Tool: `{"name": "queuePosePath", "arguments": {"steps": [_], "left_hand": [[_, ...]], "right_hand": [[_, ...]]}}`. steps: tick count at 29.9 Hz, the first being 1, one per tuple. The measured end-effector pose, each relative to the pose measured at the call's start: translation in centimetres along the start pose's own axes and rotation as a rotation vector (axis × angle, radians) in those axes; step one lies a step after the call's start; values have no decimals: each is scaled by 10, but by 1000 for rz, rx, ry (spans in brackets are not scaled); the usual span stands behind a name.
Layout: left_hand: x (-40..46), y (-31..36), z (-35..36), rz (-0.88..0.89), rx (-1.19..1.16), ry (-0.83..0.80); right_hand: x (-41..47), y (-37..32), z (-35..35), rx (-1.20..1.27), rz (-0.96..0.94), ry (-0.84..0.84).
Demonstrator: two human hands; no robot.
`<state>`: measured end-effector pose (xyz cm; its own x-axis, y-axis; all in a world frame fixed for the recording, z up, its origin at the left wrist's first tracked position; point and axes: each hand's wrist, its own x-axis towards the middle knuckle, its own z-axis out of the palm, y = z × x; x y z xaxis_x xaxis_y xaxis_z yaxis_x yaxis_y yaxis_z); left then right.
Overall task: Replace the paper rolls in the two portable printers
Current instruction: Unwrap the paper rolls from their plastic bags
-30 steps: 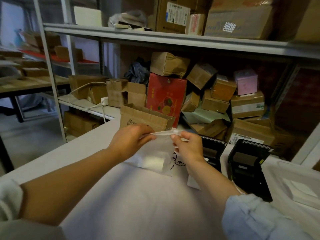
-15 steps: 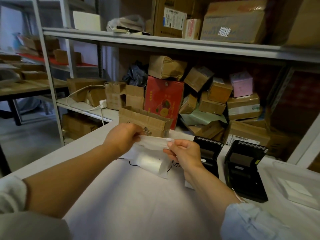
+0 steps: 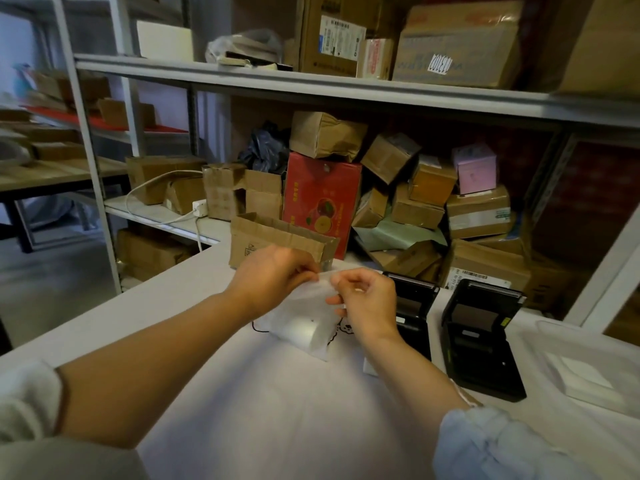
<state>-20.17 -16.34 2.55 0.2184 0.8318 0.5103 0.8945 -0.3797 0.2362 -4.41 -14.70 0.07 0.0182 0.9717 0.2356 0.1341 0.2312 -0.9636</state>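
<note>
Mid-frame, left hand (image 3: 273,275) & right hand (image 3: 367,303) both pinch the clear bag (image 3: 304,320) w/ paper roll (image 3: 299,330) inside (printers (image 3: 481,341) open at right): unwrapping step, next probably pull roll out.

White paper roll (image 3: 300,331) in clear bag (image 3: 304,306), beside two open black printers (image 3: 479,341)

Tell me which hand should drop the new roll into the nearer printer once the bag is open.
Right. The right hand is beside the nearer printer, whose lid stands open; the left hand would have to cross over the bag.
</note>
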Motion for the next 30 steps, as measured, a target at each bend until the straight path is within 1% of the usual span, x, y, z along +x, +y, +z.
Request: {"name": "queuePosePath", "arguments": {"steps": [3,6,7,9,10,11,15,17,19,20,21,23,24,25,26,28,30], "left_hand": [[-1,-16,-9,-94,73,-42],[-9,-36,-15,-235,173,-215],[-12,-42,-16,-284,193,-275],[-14,-46,-19,-339,226,-400],[-14,-44,-20,-334,237,-456],[-13,-40,-19,-306,224,-479],[-2,-18,-16,-177,-87,-371],[2,-14,-11,-190,-160,-383],[3,-13,-8,-238,-250,-365],[2,-12,-7,-282,-319,-346],[2,-11,-7,-341,-414,-328],[2,-9,-10,-473,-618,-306],[3,-8,-12,-528,-697,-299],[4,-8,-14,-573,-768,-292],[5,-7,-15,-607,-832,-287],[8,-5,-19,-652,-946,-284],[11,-2,-24,-672,-1084,-280]], "right_hand": [[7,-4,-6,183,43,176],[20,-6,-12,280,91,329],[23,-6,-11,301,104,348],[25,-6,-3,297,94,323],[25,-5,3,294,88,294],[25,-6,8,296,92,261],[24,-14,20,296,119,91],[21,-19,21,296,106,17],[19,-20,24,296,95,-21],[19,-19,25,285,89,-5],[17,-17,27,246,72,45],[11,-8,31,122,-14,205],[6,-3,33,62,-49,252],[2,0,34,28,-48,230],[-1,1,36,19,-8,152],[-1,1,39,15,130,-56],[4,-5,39,87,171,-220]]}}
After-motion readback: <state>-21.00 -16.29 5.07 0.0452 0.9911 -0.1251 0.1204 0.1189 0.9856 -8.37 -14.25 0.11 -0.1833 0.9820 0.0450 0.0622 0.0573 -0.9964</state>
